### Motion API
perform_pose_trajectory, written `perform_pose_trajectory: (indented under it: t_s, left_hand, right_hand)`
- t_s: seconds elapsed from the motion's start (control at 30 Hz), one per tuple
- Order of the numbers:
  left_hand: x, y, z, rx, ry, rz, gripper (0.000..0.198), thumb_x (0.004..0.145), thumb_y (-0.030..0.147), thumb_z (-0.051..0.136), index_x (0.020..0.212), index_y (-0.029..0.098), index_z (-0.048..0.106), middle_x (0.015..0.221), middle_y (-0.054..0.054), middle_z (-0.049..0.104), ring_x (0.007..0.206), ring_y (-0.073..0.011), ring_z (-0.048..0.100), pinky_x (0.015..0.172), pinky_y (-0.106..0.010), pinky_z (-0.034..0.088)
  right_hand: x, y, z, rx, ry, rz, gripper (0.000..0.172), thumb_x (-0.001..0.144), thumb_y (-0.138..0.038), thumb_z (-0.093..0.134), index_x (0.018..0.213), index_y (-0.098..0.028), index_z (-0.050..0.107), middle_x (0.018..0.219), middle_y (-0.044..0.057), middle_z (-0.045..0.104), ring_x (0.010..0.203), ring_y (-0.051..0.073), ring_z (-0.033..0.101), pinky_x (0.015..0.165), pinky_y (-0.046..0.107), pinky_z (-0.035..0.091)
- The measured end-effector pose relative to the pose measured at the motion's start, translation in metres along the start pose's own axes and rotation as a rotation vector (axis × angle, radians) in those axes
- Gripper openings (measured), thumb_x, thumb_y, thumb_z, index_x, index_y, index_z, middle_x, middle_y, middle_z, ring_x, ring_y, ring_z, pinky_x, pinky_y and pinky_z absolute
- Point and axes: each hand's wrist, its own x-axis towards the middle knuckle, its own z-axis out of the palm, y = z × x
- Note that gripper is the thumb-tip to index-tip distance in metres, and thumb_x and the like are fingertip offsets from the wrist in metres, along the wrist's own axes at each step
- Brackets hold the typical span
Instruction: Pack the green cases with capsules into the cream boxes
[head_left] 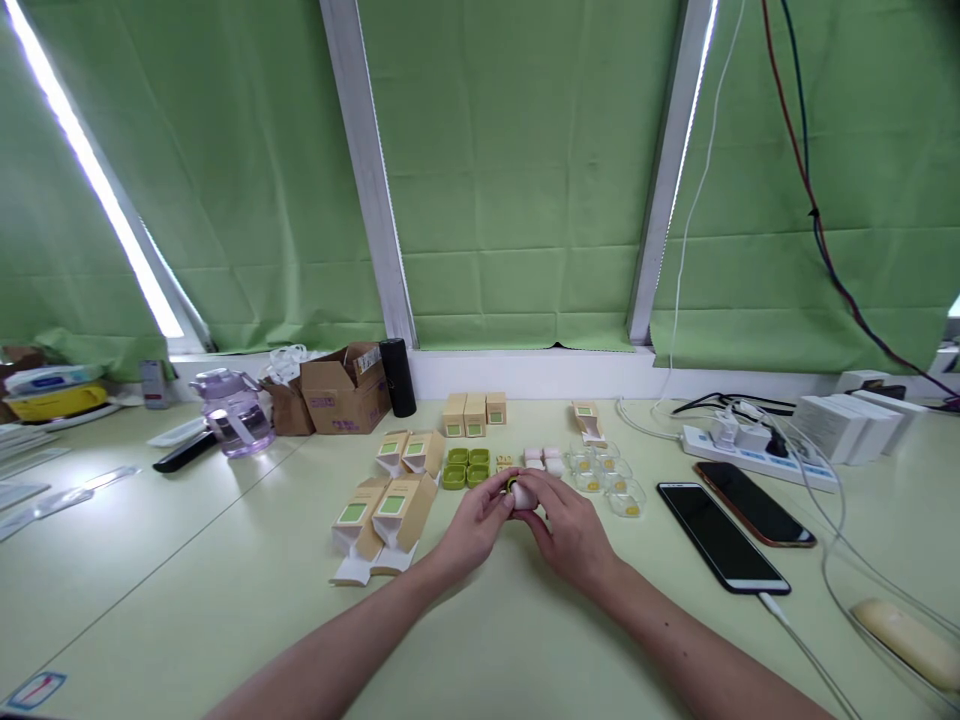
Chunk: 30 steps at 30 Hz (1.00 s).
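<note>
At the far left of the pale table a yellow packet lies near the wall; to its right stand a clear purple-tinted jug, an open cardboard box and, just beside it, a black cylinder. Nearer, four tan cartons lie tilted with white flaps out, and three upright ones stand behind in a row. Next come four square green cups, set close together. The left hand is curled nearly closed, its thumb and fingertips on a small white piece with a green edge — the piece sits at the middle, just above the table — and the right hand pinches it from the other side, fingers bent over it. Beyond the right fingers are white-and-pink blocks, then clear cups with yellow bottoms, two phones and a white power strip.
</note>
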Motion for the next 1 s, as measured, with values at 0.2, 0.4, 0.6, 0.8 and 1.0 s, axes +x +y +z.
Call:
perform_pose_trajectory:
  t_s: [0.2,0.4,0.6,0.8,1.0]
  left_hand:
    - [0.000,0.002,0.004,0.033,0.050,0.016,0.049,0.094,0.045,0.066,0.134,0.017,0.066,0.138,-0.015,0.068,0.124,-0.0314,0.066,0.111,-0.049,0.052]
    - [0.003,0.002,0.009,0.001,0.135,0.019,0.046,0.091,0.040,0.068,0.129,0.015,0.066,0.135,-0.015,0.069,0.126,-0.0301,0.066,0.112,-0.047,0.052]
    - [0.004,0.004,0.014,-0.011,0.184,0.012,0.041,0.087,0.033,0.070,0.124,0.015,0.067,0.129,-0.014,0.072,0.123,-0.0292,0.068,0.111,-0.046,0.053]
    - [0.002,0.004,0.011,-0.022,0.162,0.014,0.043,0.089,0.036,0.069,0.126,0.015,0.067,0.134,-0.015,0.070,0.124,-0.0303,0.067,0.111,-0.047,0.053]
    - [0.000,-0.003,0.007,-0.068,0.056,0.002,0.066,0.086,0.051,0.075,0.140,0.016,0.061,0.150,-0.017,0.058,0.139,-0.0351,0.056,0.118,-0.050,0.046]
  right_hand:
    - [0.002,0.000,0.001,0.006,-0.004,-0.047,0.038,0.101,-0.017,0.054,0.139,-0.019,0.056,0.130,0.015,0.070,0.119,0.026,0.069,0.095,0.042,0.064]
    - [0.004,-0.001,0.000,-0.007,0.029,-0.075,0.040,0.101,-0.015,0.054,0.141,-0.019,0.056,0.129,0.017,0.070,0.119,0.027,0.069,0.095,0.043,0.064]
    - [0.007,-0.003,0.000,-0.024,0.035,-0.088,0.040,0.100,-0.013,0.053,0.140,-0.018,0.055,0.127,0.017,0.070,0.117,0.028,0.069,0.092,0.043,0.065]
    - [0.005,-0.003,0.001,-0.031,0.033,-0.089,0.040,0.100,-0.014,0.055,0.140,-0.018,0.055,0.128,0.017,0.070,0.118,0.027,0.069,0.093,0.042,0.064]
    - [0.002,0.001,0.003,-0.040,0.027,-0.067,0.040,0.100,-0.015,0.054,0.141,-0.017,0.053,0.128,0.017,0.069,0.118,0.028,0.068,0.094,0.043,0.064]
